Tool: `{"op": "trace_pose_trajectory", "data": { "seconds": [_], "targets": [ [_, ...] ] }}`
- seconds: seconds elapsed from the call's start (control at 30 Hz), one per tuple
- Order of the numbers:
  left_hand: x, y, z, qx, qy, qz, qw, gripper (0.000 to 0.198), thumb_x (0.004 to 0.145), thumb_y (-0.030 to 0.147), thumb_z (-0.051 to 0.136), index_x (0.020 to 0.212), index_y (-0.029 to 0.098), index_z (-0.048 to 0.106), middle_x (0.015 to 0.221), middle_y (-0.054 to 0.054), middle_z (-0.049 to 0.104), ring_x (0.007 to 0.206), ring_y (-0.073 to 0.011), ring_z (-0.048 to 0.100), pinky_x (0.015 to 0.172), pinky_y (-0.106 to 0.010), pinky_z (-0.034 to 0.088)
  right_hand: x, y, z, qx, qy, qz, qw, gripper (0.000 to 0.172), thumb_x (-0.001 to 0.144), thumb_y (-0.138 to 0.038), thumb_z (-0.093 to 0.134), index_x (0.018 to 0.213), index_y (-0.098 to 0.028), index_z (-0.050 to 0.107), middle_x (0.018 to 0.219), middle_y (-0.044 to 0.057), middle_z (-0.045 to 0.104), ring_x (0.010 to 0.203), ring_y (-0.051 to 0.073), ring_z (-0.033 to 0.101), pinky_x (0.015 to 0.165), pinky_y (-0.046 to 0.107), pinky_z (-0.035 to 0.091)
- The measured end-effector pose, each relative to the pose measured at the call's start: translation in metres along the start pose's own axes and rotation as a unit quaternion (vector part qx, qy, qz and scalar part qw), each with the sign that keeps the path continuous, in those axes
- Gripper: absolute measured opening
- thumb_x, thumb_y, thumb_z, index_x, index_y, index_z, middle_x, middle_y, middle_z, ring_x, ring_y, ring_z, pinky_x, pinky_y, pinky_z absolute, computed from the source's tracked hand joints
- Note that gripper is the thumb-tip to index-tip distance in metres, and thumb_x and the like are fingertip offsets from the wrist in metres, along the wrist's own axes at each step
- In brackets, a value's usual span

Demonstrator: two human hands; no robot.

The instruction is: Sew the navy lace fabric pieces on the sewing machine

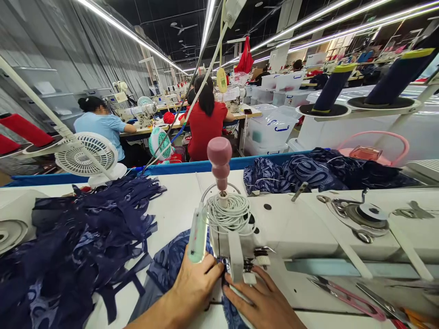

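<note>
Fingertips of left hand [195, 285] and right hand [262, 301] pressed flat, unclamped, on navy printed fabric [171, 265] under sewing machine needle [224, 264]; risk of pricked finger if slipping closer.

Ceiling: dark above me, crossed by long strip lights [308, 20].
Left wall: grey curtain [85, 50] hung along it.
Furniture: rows of work tables [178, 125] stood ahead; white storage bins [270, 130] sat beside them.
</note>
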State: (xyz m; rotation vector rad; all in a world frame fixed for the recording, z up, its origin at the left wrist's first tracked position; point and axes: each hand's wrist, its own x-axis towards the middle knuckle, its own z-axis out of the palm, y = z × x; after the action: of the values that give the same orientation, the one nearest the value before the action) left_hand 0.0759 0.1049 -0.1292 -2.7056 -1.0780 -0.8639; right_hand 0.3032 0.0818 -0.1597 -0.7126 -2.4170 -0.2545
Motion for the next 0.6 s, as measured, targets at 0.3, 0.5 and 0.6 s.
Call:
{"op": "trace_pose_trajectory", "data": {
  "seconds": [0.3,0.5,0.6],
  "targets": [
    [-0.013,0.015,-0.022,0.004,0.040,-0.054,0.998,0.030,0.091,0.002,0.039,0.102,0.016,0.063,0.094,-0.007,0.064,0.097,-0.0206,0.060,0.108,-0.050,0.032,0.018,-0.017,-0.012,0.067,0.074,0.055,0.993,0.022,0.106,-0.021,0.044,0.102,-0.023,0.066,0.097,-0.003,0.069,0.086,0.013,0.059,0.117,0.035,0.015],
    [-0.015,0.025,-0.003,0.026,0.106,-0.005,0.994,0.031,0.100,0.010,0.035,0.097,0.015,0.065,0.076,-0.001,0.063,0.078,-0.0157,0.062,0.118,-0.052,0.019,0.014,-0.014,-0.008,0.046,0.049,0.041,0.997,0.017,0.104,-0.019,0.048,0.104,-0.022,0.065,0.094,-0.003,0.067,0.086,0.013,0.059,0.117,0.037,0.015],
    [-0.017,0.026,0.002,0.021,0.102,-0.005,0.995,0.027,0.099,0.009,0.039,0.100,0.015,0.065,0.077,-0.002,0.065,0.079,-0.0161,0.063,0.118,-0.055,0.018,0.014,-0.014,-0.008,0.055,0.055,0.049,0.996,0.017,0.104,-0.019,0.048,0.102,-0.023,0.065,0.093,-0.004,0.067,0.085,0.013,0.058,0.117,0.036,0.015]
  ]
}}
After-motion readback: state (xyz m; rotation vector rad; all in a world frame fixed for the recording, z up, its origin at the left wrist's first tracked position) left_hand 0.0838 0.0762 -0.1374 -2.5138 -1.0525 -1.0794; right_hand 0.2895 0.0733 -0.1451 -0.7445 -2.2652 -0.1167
